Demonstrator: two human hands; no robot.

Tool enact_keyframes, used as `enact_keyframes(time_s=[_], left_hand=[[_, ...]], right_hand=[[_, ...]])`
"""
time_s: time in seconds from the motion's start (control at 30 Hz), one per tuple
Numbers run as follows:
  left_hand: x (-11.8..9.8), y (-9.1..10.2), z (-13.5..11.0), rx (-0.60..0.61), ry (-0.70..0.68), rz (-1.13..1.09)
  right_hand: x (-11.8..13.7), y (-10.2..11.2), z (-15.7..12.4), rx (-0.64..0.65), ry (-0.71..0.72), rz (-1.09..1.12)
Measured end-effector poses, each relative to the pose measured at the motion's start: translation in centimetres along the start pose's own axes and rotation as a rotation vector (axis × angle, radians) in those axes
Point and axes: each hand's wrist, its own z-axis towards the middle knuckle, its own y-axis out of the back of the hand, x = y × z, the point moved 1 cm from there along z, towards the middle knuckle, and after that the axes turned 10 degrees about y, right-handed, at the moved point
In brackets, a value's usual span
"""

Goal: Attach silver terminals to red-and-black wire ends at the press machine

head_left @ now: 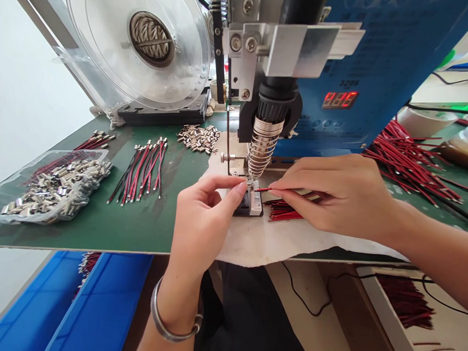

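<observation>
The left hand (205, 210) has its grip on a metal connector (249, 185), the right hand (333, 194) on a red wire (262, 189), seemingly so both line up beneath the soldering iron (264, 140)

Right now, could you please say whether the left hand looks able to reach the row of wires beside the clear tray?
Probably yes: nothing visible stands between the left hand and those wires, though its fingers seem to pinch a metal connector.
</observation>
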Motion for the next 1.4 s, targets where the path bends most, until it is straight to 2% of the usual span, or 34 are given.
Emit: enact_keyframes(time_s=[0.23,0.5,0.83,1.1,1.4], left_hand=[[-0.06,-0.09,0.09,0.004,-0.002,-0.003],[-0.06,0.02,-0.09,0.003,0.009,-0.019],[-0.18,-0.03,-0.06,-0.004,0.013,0.001],[-0.42,-0.03,-0.10,-0.028,0.000,0.032],[-0.55,-0.07,-0.07,-0.008,-0.003,0.024]], right_hand=[[0.16,0.26,0.14,-0.010,-0.049,0.011],[0.10,-0.04,0.15,-0.011,0.008,-0.013],[-0.09,0.00,0.14,0.020,-0.006,-0.027],[-0.09,-0.16,0.12,0.070,-0.134,0.048],[-0.12,-0.05,0.58,0.052,-0.146,0.198]])
